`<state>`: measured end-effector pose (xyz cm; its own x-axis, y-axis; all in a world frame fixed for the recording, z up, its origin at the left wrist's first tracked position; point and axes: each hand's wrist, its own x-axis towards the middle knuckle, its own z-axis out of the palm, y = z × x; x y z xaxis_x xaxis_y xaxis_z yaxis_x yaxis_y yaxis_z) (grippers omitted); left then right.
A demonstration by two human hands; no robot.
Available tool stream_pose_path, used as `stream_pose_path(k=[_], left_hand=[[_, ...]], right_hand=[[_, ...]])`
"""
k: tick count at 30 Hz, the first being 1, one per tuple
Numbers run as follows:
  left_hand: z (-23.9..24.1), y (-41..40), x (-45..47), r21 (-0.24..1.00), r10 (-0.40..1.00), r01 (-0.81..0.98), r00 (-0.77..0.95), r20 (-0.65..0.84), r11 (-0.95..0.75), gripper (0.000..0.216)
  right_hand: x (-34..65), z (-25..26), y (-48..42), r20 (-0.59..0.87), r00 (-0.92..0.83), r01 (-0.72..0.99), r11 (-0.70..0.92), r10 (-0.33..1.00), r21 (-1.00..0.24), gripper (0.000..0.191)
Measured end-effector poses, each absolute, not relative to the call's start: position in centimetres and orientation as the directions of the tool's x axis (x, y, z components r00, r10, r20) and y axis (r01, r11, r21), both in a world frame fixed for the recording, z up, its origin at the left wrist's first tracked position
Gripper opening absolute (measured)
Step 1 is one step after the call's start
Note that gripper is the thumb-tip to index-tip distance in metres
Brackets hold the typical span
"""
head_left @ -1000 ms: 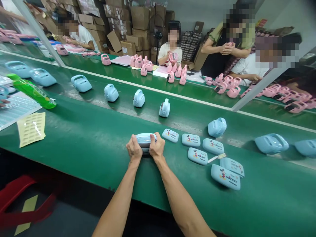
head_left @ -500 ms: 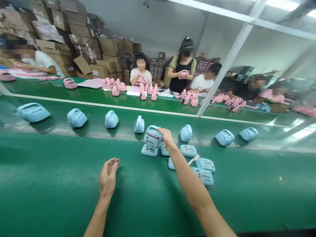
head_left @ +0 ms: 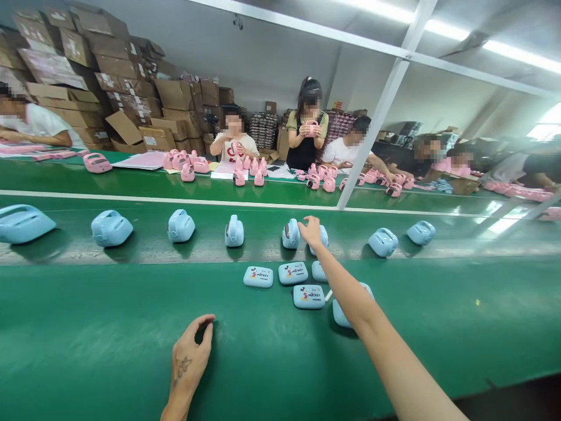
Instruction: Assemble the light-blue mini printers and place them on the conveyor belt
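My right hand [head_left: 311, 231] reaches out to the far strip, its fingers apart beside a light-blue handled case [head_left: 290, 234] standing upright there. Whether a fingertip still touches the case I cannot tell. Another light-blue handled case [head_left: 325, 238] is partly hidden behind that hand. My left hand [head_left: 193, 352] hovers low over the green surface, thumb and fingers curved with a gap and nothing between them. Between the hands lie several flat light-blue pieces printed with a cartoon mouse and "MICKEY", among them one printed piece [head_left: 309, 297] in front; my right forearm covers some.
More blue handled cases stand in a spaced row, including one [head_left: 234, 231] near the middle and one [head_left: 383, 242] at right. Across the green table [head_left: 131, 316], several people handle pink cases [head_left: 187, 172]. A white post [head_left: 372, 137] rises beyond the row. Cardboard boxes [head_left: 173, 96] are stacked behind.
My right hand has carried the blue case from above the flat pieces onto the far strip, and its fingers have come off it. My left hand has moved lower in view.
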<state>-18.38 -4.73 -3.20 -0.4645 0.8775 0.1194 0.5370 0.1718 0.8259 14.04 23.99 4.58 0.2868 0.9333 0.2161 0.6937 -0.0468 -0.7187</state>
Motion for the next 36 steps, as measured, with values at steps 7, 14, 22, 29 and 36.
stream_pose_path(k=[7,14,22,29,36], left_hand=[[-3.3,-4.7,-18.7,0.805,0.881,0.571,-0.451,0.144,0.161,0.030],[-3.7,-4.7,-17.9,0.847,0.875,0.521,-0.455,0.165,0.111,0.029],[-0.2,-4.9,-11.9,0.838,0.932,0.514,-0.184,0.313,-0.180,0.084],[0.6,-5.9,-13.4,0.983,0.891,0.181,-0.442,0.101,-0.022,0.082],[0.0,-8.6,-16.6,0.576,0.795,-0.809,-0.426,-0.433,-0.119,0.052]], right_hand=[[20.2,6.5,22.5,0.126,0.309,0.817,-0.195,0.943,-0.543,0.048],[18.7,9.8,20.2,0.132,0.068,0.854,0.011,0.989,-0.520,0.052],[9.0,10.0,10.9,0.078,-0.520,0.436,0.343,0.850,-0.832,0.060],[2.4,6.2,7.8,-0.006,-0.670,0.224,0.194,0.742,-0.955,0.052],[3.4,-0.6,9.7,0.034,-0.472,0.800,0.445,0.881,-0.402,0.061]])
